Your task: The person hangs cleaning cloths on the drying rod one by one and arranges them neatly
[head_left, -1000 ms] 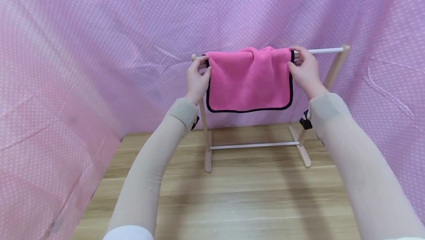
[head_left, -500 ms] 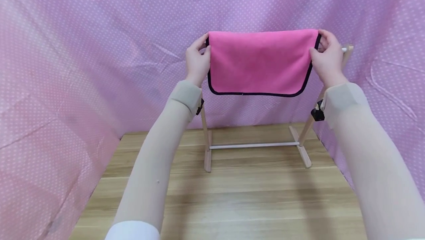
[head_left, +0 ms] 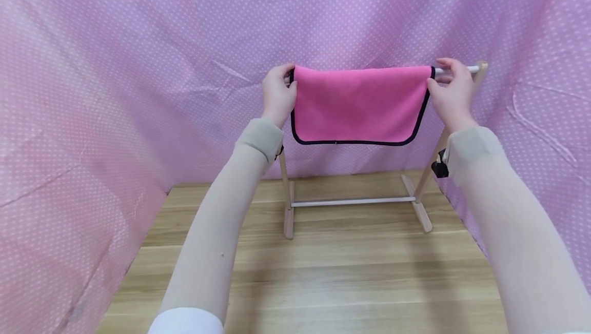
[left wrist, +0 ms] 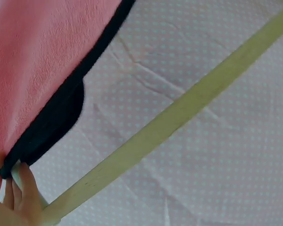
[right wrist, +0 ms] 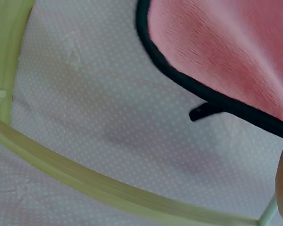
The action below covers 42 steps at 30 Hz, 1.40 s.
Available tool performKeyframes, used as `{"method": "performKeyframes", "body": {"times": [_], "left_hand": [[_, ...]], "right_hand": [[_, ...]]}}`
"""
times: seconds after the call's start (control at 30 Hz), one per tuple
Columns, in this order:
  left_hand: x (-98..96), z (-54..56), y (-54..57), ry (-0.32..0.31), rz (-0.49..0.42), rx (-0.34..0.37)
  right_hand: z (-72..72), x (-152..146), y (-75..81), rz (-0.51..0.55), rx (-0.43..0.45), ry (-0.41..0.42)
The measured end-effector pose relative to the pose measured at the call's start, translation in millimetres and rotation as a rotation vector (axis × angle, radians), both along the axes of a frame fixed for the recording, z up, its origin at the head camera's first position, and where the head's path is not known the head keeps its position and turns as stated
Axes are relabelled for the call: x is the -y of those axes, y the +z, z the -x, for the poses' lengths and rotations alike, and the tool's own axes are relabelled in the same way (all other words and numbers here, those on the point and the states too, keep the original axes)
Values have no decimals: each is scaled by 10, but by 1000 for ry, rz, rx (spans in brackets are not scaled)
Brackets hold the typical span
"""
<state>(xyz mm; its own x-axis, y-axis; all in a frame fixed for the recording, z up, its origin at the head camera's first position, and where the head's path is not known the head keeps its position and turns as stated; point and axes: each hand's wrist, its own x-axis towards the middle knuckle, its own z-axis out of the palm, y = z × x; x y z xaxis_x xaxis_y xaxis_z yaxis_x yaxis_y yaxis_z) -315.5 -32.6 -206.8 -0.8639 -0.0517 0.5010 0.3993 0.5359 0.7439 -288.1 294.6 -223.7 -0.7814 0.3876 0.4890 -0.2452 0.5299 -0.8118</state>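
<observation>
A pink towel (head_left: 362, 105) with black edging hangs folded over the white top rail (head_left: 472, 69) of a small wooden rack. Its front face looks smooth, with the lower edge nearly level. My left hand (head_left: 278, 95) pinches the towel's upper left edge; the left wrist view shows thumb and fingers (left wrist: 28, 188) there around the black border. At the upper right edge is my right hand (head_left: 453, 93), its thumb on the front and its fingers around the rail, partly hidden. A black tab (right wrist: 205, 111) sticks out behind the border in the right wrist view.
The rack stands on a wood-grain tabletop (head_left: 360, 272), with a wooden foot (head_left: 288, 223) at the left, another foot (head_left: 422, 216) at the right and a white lower rail (head_left: 353, 202) between. Pink dotted cloth (head_left: 184, 41) surrounds the table at the back and sides.
The towel, bunched in the middle at first, was spread wider and raised by both hands. Since then it has come down onto the top rail, and the right index finger has lifted off the edge.
</observation>
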Motion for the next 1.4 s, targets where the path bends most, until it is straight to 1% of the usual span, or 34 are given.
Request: {"method": "performKeyframes", "body": {"times": [0.1,0.17,0.2,0.27,0.3,0.4,0.5,0.57,0.63,0.7,0.73,0.83,0.93,1.03,1.17,1.3,1.4], "left_hand": [[29,-36,-99,39,51,-77],[44,-49,-193,51,37,-129],[49,-50,-247,49,25,-152],[49,-40,-361,24,-14,-154],[45,-34,-418,5,-31,-143],[33,-18,-570,-81,-113,-73],[38,-22,-666,-138,-189,-36],[51,-26,-700,-147,-225,-45],[65,-32,-710,-149,-244,-65],[79,-40,-705,-144,-244,-88],[85,-41,-699,-143,-244,-100],[100,-50,-664,-138,-242,-126],[115,-57,-631,-135,-248,-143],[132,-55,-601,-137,-263,-160],[146,-33,-551,-136,-280,-191],[141,-7,-477,-103,-265,-220],[126,3,-417,-65,-251,-230]], "right_hand": [[-12,31,-107,46,-68,-21],[-13,27,-189,103,-103,-11],[-20,18,-231,125,-106,-6],[-30,-12,-318,167,-93,9],[-37,-30,-359,183,-79,20],[-59,-80,-466,183,-23,49],[-73,-106,-524,243,0,146],[-80,-106,-530,282,-8,215],[-87,-99,-518,334,-25,285],[-95,-88,-495,352,-43,326],[-98,-82,-482,340,-49,328],[-112,-64,-435,351,-71,340],[-123,-44,-381,328,-78,316],[-131,-24,-321,329,-84,308],[-127,-8,-215,279,-75,269],[-100,2,-75,229,-57,202],[-73,11,25,226,-50,157]]}}
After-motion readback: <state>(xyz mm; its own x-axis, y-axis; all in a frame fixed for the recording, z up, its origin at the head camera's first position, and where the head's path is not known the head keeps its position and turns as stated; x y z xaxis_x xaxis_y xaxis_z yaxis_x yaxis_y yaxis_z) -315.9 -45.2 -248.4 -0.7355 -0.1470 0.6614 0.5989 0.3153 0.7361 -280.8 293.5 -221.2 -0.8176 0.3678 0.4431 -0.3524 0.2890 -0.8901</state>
